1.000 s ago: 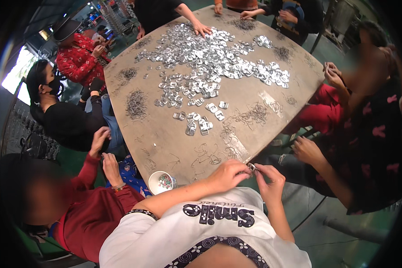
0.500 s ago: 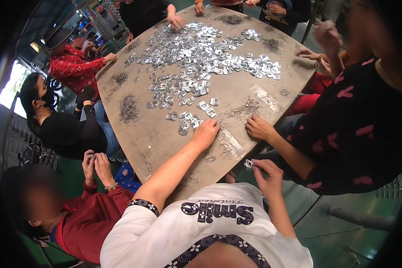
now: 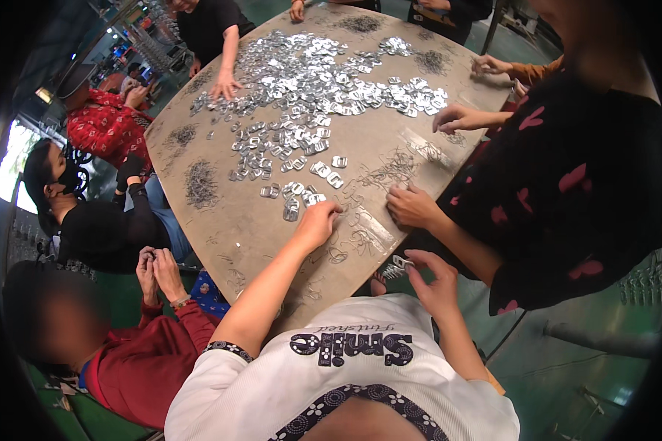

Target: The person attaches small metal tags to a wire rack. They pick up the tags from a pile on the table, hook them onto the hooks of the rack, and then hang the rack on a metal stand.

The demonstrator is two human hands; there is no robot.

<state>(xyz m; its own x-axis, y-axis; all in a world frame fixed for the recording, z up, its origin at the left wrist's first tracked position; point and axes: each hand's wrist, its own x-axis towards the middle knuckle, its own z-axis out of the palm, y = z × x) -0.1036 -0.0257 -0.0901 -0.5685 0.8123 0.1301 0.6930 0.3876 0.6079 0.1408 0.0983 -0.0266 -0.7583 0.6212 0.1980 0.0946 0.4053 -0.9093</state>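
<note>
My left hand (image 3: 317,226) rests at the near part of the table, fingers drawn together beside a few silver metal buckles (image 3: 292,209). Whatever its fingertips may hold is too small to make out. Low past the table's near right edge, my right hand (image 3: 435,283) pinches a silver metal buckle (image 3: 400,262) between thumb and fingers. Thin bent wire pieces (image 3: 362,239) lie just right of my left hand, partly over a strip of clear tape (image 3: 375,229). A larger tangle of wire pieces (image 3: 388,169) is farther off.
A broad heap of silver buckles (image 3: 294,81) covers the far middle of the table (image 3: 235,275). Dark wire clusters (image 3: 201,184) lie along its sides. Co-workers stand or sit all round. One co-worker's hand (image 3: 413,206) rests close to my right hand.
The whole view has shifted slightly. At the far side, a co-worker's hand has moved left over the heap. The right neighbour's raised hand has come down over the table. My right hand still holds the buckle.
</note>
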